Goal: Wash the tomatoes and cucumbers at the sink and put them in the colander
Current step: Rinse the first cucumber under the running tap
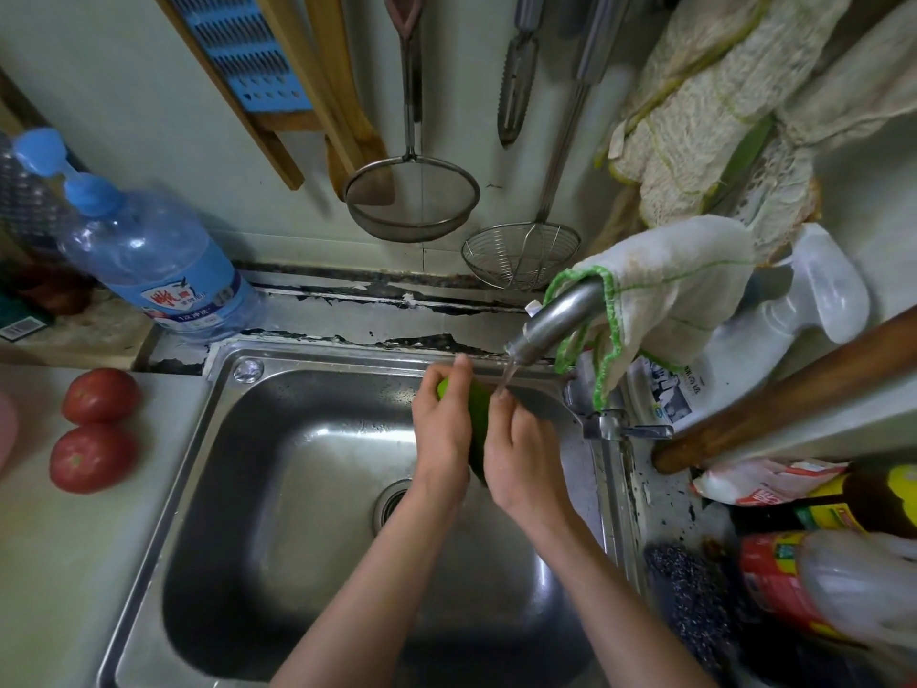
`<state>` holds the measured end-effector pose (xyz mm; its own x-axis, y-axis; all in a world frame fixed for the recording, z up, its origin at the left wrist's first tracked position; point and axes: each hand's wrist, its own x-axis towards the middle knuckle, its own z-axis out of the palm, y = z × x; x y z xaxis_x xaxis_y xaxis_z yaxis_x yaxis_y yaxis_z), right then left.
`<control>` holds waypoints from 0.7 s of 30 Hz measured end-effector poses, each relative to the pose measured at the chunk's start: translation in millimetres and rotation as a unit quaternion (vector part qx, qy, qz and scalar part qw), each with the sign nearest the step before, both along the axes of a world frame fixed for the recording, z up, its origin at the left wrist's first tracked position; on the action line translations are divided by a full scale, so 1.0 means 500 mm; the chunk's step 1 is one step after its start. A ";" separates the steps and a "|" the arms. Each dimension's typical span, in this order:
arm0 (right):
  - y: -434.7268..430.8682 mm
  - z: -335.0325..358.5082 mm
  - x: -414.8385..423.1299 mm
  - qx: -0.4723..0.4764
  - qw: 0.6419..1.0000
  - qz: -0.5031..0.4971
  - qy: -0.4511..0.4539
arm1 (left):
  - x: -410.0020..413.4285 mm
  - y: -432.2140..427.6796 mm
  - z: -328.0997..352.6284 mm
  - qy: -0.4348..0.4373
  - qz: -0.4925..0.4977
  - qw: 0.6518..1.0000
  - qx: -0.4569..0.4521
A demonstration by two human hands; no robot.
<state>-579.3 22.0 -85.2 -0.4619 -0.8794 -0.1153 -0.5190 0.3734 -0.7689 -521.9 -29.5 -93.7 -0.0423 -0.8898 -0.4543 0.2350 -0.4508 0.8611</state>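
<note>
Cucumber, long and green [477, 414], is mostly hidden between both hands over the steel sink [297, 489]; only its pale tip and a dark strip show. Left hand [441, 434] has its fingers curled tight round the upper end; right hand [521, 454] closes on its side, under the water from the metal tap [556, 320]. Two red tomatoes [94, 429] sit on the counter to the left.

We see a glossy stainless-steel sink [208, 469], a dull metal tap [556, 322] draped with coarse woven cloth [665, 295], a clear shiny plastic bottle [149, 260] at the sink's far-left corner, and smooth-skinned tomatoes [97, 429].
</note>
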 end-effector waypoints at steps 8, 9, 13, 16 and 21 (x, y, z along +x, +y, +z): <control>-0.007 0.007 -0.005 0.031 0.964 -0.116 -0.236 | 0.012 0.002 0.005 0.137 -0.109 0.983 0.053; -0.008 0.010 -0.007 0.035 0.954 -0.136 -0.264 | 0.014 0.009 0.008 0.142 -0.122 0.982 0.027; -0.001 0.010 -0.008 0.041 0.946 -0.146 -0.285 | 0.036 0.028 0.008 0.099 -0.200 0.974 -0.043; 0.008 0.008 -0.002 0.056 0.946 -0.148 -0.283 | 0.047 0.035 0.006 0.051 -0.224 0.969 -0.089; 0.015 0.012 0.016 -0.013 0.983 -0.115 -0.141 | 0.024 0.029 0.009 -0.005 -0.123 0.982 -0.144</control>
<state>-571.5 29.6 -79.2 -0.6016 -0.7600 -0.2459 -0.1873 0.4336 -0.8814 -509.8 -14.9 -89.1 -0.2690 -0.9450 -0.1861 0.1410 -0.2298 0.9630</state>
